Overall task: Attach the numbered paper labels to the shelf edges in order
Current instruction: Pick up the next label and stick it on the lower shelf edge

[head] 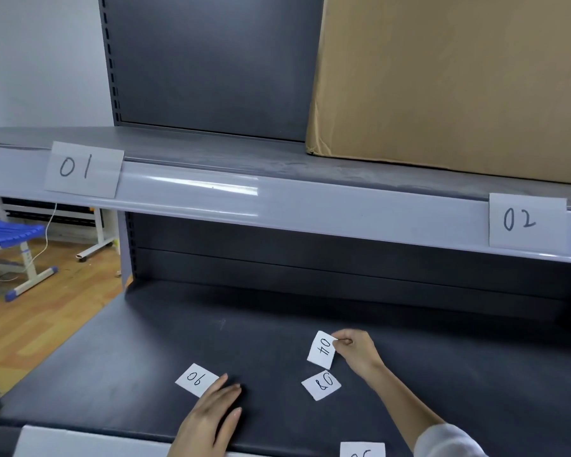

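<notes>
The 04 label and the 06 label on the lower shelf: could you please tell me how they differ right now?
The 04 label is pinched at its edge by the right hand and partly lifted, while the 06 label lies flat on the lower shelf. The left hand rests flat beside the 06 label, fingertips at its corner, with no grip on it. The 04 label sits farther right. Both are small white slips with handwritten numbers.

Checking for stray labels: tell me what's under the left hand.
The left hand rests flat on the lower shelf, fingertips at label 06. Whatever lies beneath the palm is covered.
</notes>
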A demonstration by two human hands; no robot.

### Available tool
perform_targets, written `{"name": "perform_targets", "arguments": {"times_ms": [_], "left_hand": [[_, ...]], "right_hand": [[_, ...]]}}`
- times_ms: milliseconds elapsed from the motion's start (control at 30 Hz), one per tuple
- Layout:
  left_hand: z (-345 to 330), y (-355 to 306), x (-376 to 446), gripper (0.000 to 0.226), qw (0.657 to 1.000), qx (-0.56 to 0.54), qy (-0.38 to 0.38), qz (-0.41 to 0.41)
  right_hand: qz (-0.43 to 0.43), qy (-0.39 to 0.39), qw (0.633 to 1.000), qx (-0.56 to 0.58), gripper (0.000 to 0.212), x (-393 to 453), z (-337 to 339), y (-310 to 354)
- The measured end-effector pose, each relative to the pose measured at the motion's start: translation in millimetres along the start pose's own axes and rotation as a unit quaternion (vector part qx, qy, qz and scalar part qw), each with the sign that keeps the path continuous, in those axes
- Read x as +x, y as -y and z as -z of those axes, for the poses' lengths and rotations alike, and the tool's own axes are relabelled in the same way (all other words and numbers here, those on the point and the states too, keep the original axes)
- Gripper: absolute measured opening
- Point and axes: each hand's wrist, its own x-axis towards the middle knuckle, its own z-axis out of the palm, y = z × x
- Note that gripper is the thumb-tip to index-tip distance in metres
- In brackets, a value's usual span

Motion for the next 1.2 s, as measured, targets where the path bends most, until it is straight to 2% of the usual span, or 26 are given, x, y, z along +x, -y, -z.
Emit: {"name": "perform_targets", "arguments": {"times_ms": [167,267,400,500,600,733,833,1033,1200], "left_hand": [[2,-6,2,0.061,1.000,-0.019,-0.013,0.002],[2,-8,4,0.061,1.000,-0.009,-0.011,0.006],[1,-10,3,0.071,0.999,0.021,0.009,0.023],[2,-12,1,0.073,0.998,0.040,0.025,0.044],[6,-12,0,0.078,0.997,0.026,0.002,0.074],[24,-13,2,0.080,0.995,0.058,0.006,0.082],[51,1,-11,0.077,0.992,0.075,0.022,0.098],[106,50,-42,0.072,0.990,0.109,0.062,0.065],[139,99,-62,0.062,0.991,0.094,0.088,-0.028]], "right_hand": [[0.016,0.013,1.000,0.005,0.014,-15,5,7],[0.016,0.053,0.998,-0.025,0.011,-26,8,4],[0.035,0.085,0.994,-0.057,0.007,-36,11,-1],[0.052,0.055,0.995,-0.060,0.024,-40,16,-2],[0.052,0.033,0.997,-0.041,0.035,-45,22,2],[0.071,0.060,0.994,-0.062,0.019,-50,21,13],[0.098,0.049,0.992,-0.069,0.013,-57,12,24],[0.089,0.079,0.988,-0.097,0.036,-73,-42,48],[0.071,0.057,0.991,-0.102,0.014,-78,-107,83]]}}
